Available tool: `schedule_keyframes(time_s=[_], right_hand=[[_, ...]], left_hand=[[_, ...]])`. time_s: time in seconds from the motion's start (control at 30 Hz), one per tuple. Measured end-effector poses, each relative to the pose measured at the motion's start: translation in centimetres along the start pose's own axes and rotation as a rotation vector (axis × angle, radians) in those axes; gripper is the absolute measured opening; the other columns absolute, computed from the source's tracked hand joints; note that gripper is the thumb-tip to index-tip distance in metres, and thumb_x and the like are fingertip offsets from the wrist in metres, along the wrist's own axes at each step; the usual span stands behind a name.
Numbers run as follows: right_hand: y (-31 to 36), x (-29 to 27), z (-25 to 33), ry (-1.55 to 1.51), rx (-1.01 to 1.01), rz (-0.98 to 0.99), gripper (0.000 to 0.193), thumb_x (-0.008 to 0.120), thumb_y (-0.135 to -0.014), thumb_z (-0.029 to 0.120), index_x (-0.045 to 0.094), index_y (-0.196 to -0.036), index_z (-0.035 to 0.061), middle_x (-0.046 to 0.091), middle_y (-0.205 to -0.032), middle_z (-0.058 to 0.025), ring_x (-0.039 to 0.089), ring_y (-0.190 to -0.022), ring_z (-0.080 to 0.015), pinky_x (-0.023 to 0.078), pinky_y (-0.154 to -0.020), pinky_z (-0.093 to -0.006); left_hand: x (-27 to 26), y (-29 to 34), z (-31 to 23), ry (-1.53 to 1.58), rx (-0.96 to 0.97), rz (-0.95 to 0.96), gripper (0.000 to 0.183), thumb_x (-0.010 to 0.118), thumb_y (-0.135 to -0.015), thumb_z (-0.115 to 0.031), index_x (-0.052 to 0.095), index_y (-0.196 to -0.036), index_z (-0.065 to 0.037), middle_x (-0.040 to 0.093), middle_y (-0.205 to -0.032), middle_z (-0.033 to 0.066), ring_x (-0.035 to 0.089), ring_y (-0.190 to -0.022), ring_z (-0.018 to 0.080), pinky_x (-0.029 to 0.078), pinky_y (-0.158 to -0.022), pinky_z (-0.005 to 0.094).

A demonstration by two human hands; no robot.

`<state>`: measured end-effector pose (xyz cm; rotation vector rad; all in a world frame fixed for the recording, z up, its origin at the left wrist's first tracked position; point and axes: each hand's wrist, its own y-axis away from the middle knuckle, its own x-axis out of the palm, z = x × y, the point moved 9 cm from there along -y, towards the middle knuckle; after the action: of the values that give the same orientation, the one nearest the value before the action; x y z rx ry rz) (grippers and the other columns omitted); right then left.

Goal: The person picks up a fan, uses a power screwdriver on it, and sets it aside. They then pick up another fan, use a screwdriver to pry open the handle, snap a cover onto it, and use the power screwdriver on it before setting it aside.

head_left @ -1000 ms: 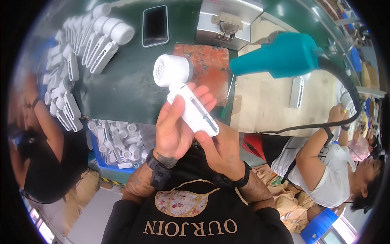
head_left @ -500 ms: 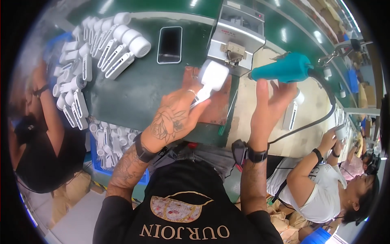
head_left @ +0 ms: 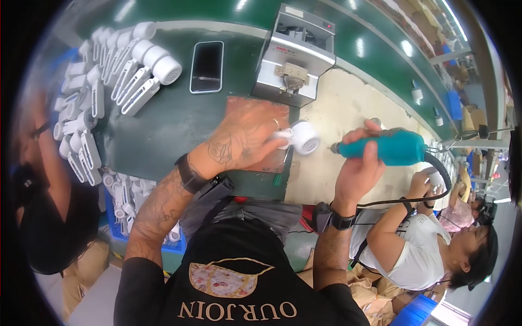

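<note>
My left hand (head_left: 236, 138) is closed round the handle of a white handheld fan (head_left: 305, 137), whose round grilled head points right. Most of that handle is hidden by my fingers. In my right hand (head_left: 356, 176) is a teal electric screwdriver (head_left: 402, 148), held roughly level, its tip facing the fan head with a small gap between them. A black cable (head_left: 441, 176) runs from the screwdriver's rear end. Under my left hand lies a reddish-brown pad (head_left: 261, 163).
A silver screw feeder (head_left: 291, 62) stands ahead, with a phone (head_left: 206, 68) to its left. Several white fans (head_left: 155, 60) lie in rows at the left. More white parts fill a blue crate (head_left: 179, 245) below the table edge. Co-workers sit on both sides.
The fan has swung from pointing away to pointing right, toward the screwdriver. My right fingers have closed round the screwdriver, which has come lower and nearer to me.
</note>
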<state>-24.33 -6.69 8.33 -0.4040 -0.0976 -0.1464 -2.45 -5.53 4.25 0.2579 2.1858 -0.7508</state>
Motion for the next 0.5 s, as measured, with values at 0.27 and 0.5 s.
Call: schedule_keyframes(time_s=[0.27,0.5], right_hand=[[-3.0,6.0,2.1,-0.192,-0.039,0.106,0.050,0.057,-0.102,0.047,0.060,-0.109,-0.0031,0.052,-0.072,-0.0064,0.052,-0.065,-0.0178,0.044,-0.061,-0.0328],[-8.1,13.1,-0.8,-0.052,-0.043,0.144,0.036,0.063,-0.102,0.031,0.063,-0.102,-0.0053,0.056,-0.071,-0.0057,0.056,-0.063,-0.0161,0.045,-0.059,-0.0292]], left_hand=[[-0.3,-0.4,0.8,0.059,-0.031,0.036,0.042,0.072,-0.090,-0.033,0.068,-0.125,-0.010,0.066,-0.118,0.0084,0.059,-0.109,0.0298,0.046,-0.098,0.0414],[-0.2,0.4,1.4,0.040,-0.059,-0.005,0.044,0.072,-0.089,-0.036,0.067,-0.127,-0.013,0.064,-0.129,0.0052,0.058,-0.112,0.0263,0.044,-0.100,0.0415]])
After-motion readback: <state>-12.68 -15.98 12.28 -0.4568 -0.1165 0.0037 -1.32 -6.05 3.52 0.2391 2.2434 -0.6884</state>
